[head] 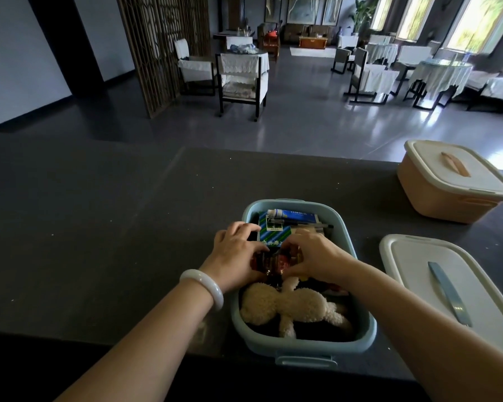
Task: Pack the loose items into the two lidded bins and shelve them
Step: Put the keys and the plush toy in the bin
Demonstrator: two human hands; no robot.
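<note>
Dark desk, with a large room of chairs and draped tables beyond it. Blue bin sits open at the near edge, centre of view, and is nearly full. Both hands are over its middle. Left hand and right hand come in from either side, fingers curled, gripping a dark red crinkly packet between them. The packet is inside the bin's walls at about rim height; I cannot tell what it rests on. Pale bracelet on the left wrist. In the near half of the bin lies a cream plush toy on dark contents, its upper end reaching under the packet. In the far half is a green striped box, just beyond the left fingertips. Past that, a blue box lies against the far wall, with a white tube at its left end. A dark pen lies crosswise near the two boxes. Loose lid, white with a blue handle, lies flat on the desk just right of the blue bin and apart from it. Peach bin stands at the far right of the desk, well apart, closed under a white cover with a peach handle.
</note>
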